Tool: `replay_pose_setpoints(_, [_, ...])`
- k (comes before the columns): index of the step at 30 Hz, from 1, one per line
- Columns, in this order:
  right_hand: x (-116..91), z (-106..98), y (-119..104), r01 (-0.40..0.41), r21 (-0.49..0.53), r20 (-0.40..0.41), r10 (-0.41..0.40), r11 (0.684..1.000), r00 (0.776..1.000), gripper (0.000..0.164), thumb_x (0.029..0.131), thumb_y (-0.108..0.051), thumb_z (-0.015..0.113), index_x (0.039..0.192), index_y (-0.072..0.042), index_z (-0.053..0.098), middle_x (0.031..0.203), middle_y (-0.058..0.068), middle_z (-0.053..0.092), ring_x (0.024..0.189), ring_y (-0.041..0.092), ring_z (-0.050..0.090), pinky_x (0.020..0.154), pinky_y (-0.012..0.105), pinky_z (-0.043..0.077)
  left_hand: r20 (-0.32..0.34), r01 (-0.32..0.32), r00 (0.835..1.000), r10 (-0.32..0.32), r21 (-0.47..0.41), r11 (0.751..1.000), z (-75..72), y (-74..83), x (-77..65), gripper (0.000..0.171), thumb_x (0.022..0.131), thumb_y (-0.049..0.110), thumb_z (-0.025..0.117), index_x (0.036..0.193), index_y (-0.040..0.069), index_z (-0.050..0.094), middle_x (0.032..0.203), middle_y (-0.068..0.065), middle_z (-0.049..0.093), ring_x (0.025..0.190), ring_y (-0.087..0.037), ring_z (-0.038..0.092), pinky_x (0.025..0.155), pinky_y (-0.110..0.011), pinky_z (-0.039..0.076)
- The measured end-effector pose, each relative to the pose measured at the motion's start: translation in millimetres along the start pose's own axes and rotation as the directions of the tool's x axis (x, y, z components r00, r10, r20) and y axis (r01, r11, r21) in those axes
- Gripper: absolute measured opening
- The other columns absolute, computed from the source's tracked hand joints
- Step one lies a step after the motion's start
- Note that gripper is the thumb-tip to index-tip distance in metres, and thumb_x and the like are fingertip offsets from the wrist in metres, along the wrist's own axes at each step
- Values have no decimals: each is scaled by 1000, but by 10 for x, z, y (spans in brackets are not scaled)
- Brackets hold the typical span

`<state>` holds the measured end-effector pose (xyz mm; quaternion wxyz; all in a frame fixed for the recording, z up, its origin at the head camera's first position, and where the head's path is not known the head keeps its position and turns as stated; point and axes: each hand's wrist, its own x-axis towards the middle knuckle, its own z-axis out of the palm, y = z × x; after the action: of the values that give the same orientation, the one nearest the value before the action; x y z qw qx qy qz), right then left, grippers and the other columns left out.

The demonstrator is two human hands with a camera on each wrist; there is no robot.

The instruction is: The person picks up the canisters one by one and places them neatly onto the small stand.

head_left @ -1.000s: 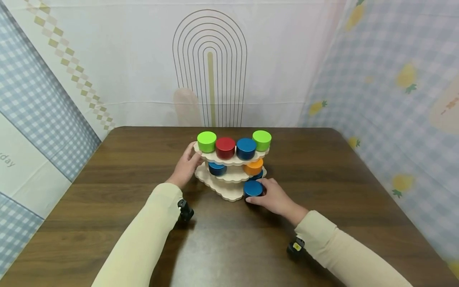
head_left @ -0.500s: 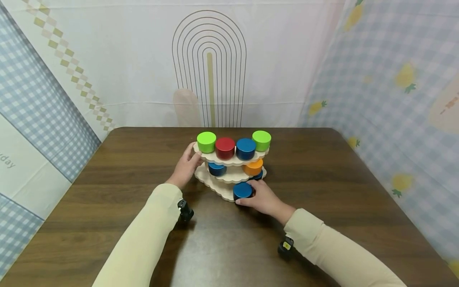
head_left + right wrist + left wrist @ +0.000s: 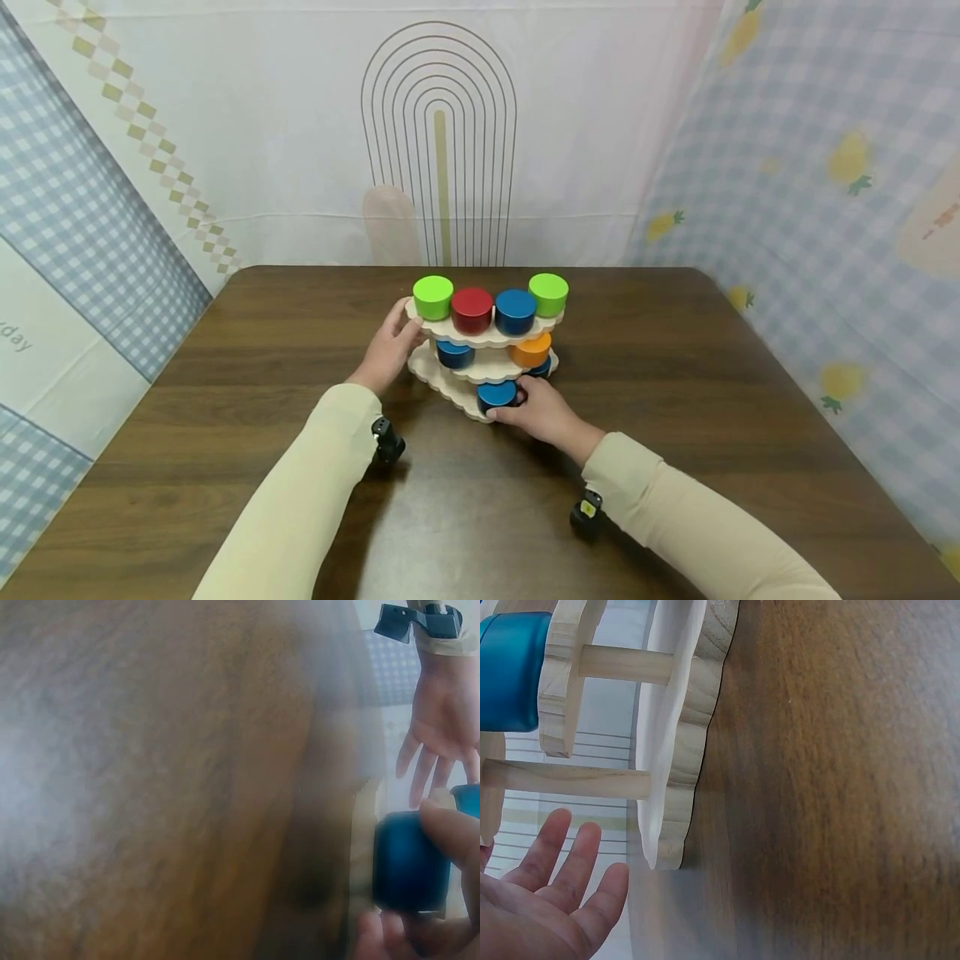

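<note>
A wooden stand (image 3: 465, 393) with scalloped tiers stands mid-table, bearing round tins. At its front lowest tier, my right hand (image 3: 551, 414) pinches a blue round tin (image 3: 497, 396) between thumb and fingers; in the right wrist view this blue tin (image 3: 411, 862) is upright at the tier's edge. My left hand (image 3: 387, 346) holds the top tier's left edge by thumb and forefinger. Seen from the left wrist, the other fingers (image 3: 576, 862) are extended and spread beside the posts. Whether the held tin bears fully on the tier cannot be told.
On the top tier sit a green tin (image 3: 432, 297), a red tin (image 3: 472, 312), a blue tin (image 3: 514, 312) and another green tin (image 3: 548, 294). The middle tier bears a blue tin (image 3: 455, 354) and an orange tin (image 3: 531, 350). Another blue tin (image 3: 540, 367) shows low right, partly hidden.
My right hand has carried the blue tin leftward from the stand's right front to the middle front of the lowest tier. The left hand and the stand have stayed in place.
</note>
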<state>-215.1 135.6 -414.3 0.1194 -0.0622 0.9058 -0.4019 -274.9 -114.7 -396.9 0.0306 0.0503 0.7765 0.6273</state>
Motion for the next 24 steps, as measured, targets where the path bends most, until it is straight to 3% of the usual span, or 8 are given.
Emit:
replay_pose_setpoints(12, [23, 61, 3, -2, 22, -41, 3, 1000, 999, 54, 81, -32, 78, 120, -1, 56, 86, 6, 56, 82, 21, 52, 69, 29, 44, 10, 8, 1000, -8, -2, 1000, 2, -7, 12, 53, 103, 34, 42, 151, 21, 25, 148, -18, 37, 124, -36, 51, 108, -43, 39])
replay_pose_setpoints(19, [-26, -20, 16, -5, 10, -16, 5, 1000, 1000, 42, 80, -31, 79, 99, -1, 56, 74, 5, 49, 66, 19, 49, 55, 28, 37, 11, 17, 1000, -18, 26, 1000, -8, -17, 20, 55, 103, 36, 42, 152, 22, 24, 151, -17, 33, 129, -35, 48, 109, -43, 37])
replay_pose_setpoints(24, [-128, -253, 56, 5, -39, 17, -5, 999, 1000, 58, 83, -30, 76, 125, 4, 55, 87, 7, 55, 73, 19, 51, 59, 28, 43, 8, 37, 999, -39, 141, 989, -66, 20, -64, 64, 102, 45, 38, 155, 18, 15, 156, -17, 27, 136, -35, 38, 113, -47, 28])
